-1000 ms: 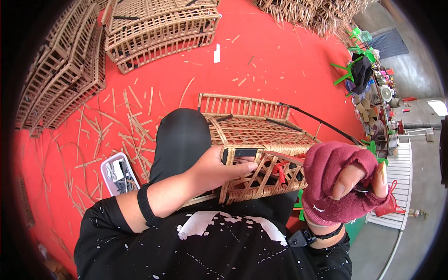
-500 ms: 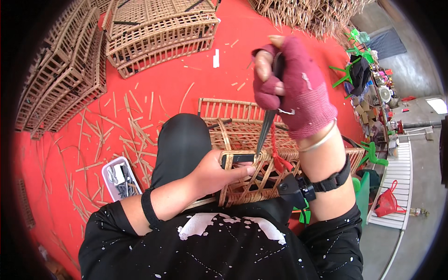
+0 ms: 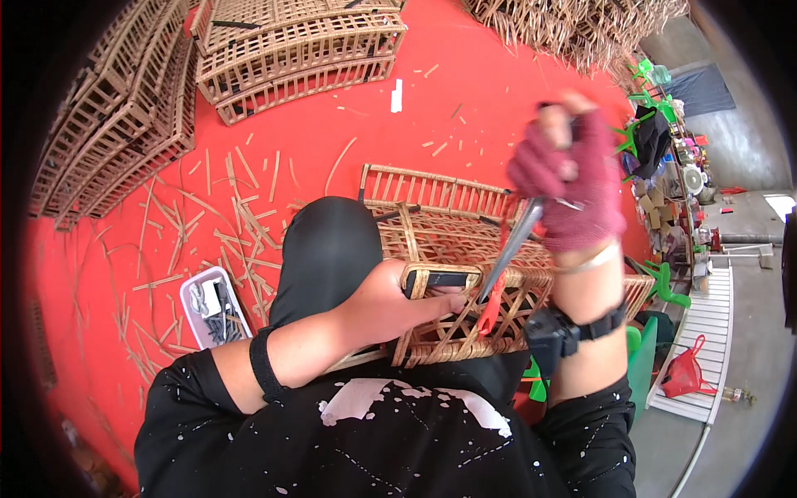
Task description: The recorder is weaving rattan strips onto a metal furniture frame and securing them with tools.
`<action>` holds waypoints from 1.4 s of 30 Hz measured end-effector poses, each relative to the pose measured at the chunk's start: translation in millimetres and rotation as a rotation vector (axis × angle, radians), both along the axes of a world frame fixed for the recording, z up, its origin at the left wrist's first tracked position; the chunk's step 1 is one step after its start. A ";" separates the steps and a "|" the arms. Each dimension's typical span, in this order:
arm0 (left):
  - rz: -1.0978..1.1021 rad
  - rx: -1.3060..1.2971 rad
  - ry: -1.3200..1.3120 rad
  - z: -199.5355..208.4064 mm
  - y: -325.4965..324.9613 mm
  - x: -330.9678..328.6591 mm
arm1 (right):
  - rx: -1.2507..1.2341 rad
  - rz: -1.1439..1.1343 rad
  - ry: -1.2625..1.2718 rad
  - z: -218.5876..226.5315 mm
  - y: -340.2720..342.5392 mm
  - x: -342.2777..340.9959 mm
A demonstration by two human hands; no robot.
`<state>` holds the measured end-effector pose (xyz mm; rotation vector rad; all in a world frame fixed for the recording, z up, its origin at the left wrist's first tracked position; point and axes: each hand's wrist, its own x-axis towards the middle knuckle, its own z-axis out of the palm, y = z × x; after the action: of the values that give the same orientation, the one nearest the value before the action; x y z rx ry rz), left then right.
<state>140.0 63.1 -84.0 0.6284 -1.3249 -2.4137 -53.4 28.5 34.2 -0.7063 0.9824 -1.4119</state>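
Observation:
A woven cane basket [image 3: 432, 241] lies across my lap, with openwork sides and a slatted edge. My bare left hand [image 3: 386, 303] wraps round its near end, beside a wrapped rim with a dark strip [image 3: 452, 280] in it. Over the basket's right part, my right hand [image 3: 573, 183] wears a maroon fingerless glove and is closed round a long, tapered metal tool [image 3: 515, 242]. The tool slants down and left, its tip close to the rim; touching or apart I cannot tell. A red strip [image 3: 493, 309] hangs beside the tip. Motion blurs the right hand.
Stacked cane baskets [image 3: 299, 62] stand at the far left on the red floor covering [image 3: 432, 124]. Cut cane strips [image 3: 241, 216] litter the left. A white tub [image 3: 193, 311] of small dark pieces stands left of my knee. Green stools [image 3: 664, 282] are at right.
My right hand has moved right and a little down, and the tool's tip has shifted right, off its earlier spot on the rim. The left hand still grips the basket.

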 end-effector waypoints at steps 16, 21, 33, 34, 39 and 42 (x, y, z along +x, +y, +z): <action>0.016 -0.012 0.080 -7.7 -0.1 -1.2 | -0.637 0.087 0.294 27.5 57.9 20.6; 0.032 0.029 0.072 -5.7 1.0 0.4 | -0.617 0.060 0.277 21.6 51.2 24.5; 0.029 -0.085 0.126 -7.4 0.1 0.6 | -0.336 0.155 0.199 22.6 25.2 21.7; 0.016 -0.058 0.108 -7.6 0.8 0.6 | -0.325 0.261 0.109 21.1 14.2 19.7; 0.003 -0.048 0.104 -6.5 1.6 0.3 | -0.069 0.260 0.106 11.8 -11.4 25.3; -0.039 -0.066 0.075 -5.9 0.8 -1.0 | -0.011 0.380 0.212 11.3 -11.3 34.0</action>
<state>138.9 63.9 -89.8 0.4935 -1.3922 -2.3882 -19.4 17.2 45.5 -1.0087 0.9435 -1.0255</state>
